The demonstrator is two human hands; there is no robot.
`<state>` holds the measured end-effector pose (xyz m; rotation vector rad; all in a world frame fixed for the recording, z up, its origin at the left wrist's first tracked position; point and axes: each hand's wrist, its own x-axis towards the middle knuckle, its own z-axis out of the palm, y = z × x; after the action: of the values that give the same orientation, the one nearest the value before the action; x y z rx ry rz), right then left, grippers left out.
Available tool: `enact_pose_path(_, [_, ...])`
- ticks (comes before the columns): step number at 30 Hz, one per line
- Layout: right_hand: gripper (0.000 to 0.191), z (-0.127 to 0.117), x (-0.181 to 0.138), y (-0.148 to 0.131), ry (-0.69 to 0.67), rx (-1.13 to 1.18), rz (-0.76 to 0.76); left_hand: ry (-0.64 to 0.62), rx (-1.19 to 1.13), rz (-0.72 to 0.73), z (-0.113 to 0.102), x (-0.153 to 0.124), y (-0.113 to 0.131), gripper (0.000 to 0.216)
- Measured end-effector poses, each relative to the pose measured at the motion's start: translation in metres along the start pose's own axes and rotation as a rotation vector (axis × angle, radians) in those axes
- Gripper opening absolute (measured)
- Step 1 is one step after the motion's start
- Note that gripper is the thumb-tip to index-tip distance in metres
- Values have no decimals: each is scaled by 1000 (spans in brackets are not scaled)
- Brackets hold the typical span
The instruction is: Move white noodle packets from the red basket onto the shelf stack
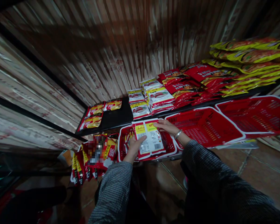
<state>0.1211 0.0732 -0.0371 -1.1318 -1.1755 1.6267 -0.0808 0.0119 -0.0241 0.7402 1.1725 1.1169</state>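
Note:
A white and red food packet (150, 141) with yellow labels and a barcode is held between my two hands, above a red basket (171, 146) with a white rim. My left hand (134, 147) grips its left side, thumb lying across the front. At the upper right edge, my right hand (166, 126) holds it with fingers over the front; a bracelet is on that wrist. Just beyond, on the black shelf, stand stacks of white, red and yellow packets (159, 95). More packets lie in the basket under the held one, partly hidden.
Red packets (184, 88) and yellow packets (254, 62) are piled along the shelf to the right. Small packets (93, 121) lie at the shelf's left end. Two more red baskets (200, 126) stand to the right. Another basket (100, 152) at left is full of red and yellow packets.

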Motion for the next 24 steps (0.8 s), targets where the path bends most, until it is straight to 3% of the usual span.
enact_pose_path(8, [32, 9, 2, 3, -21, 135, 18, 33, -38, 29, 1, -1, 4, 55])
enact_pose_path(15, [35, 17, -4, 3, -190, 180, 42, 62, -94, 49, -1, 3, 10, 53])
enact_pose_path(24, [38, 20, -1, 10, -277, 152, 55, 92, -229, 14, -11, 15, 21, 34])
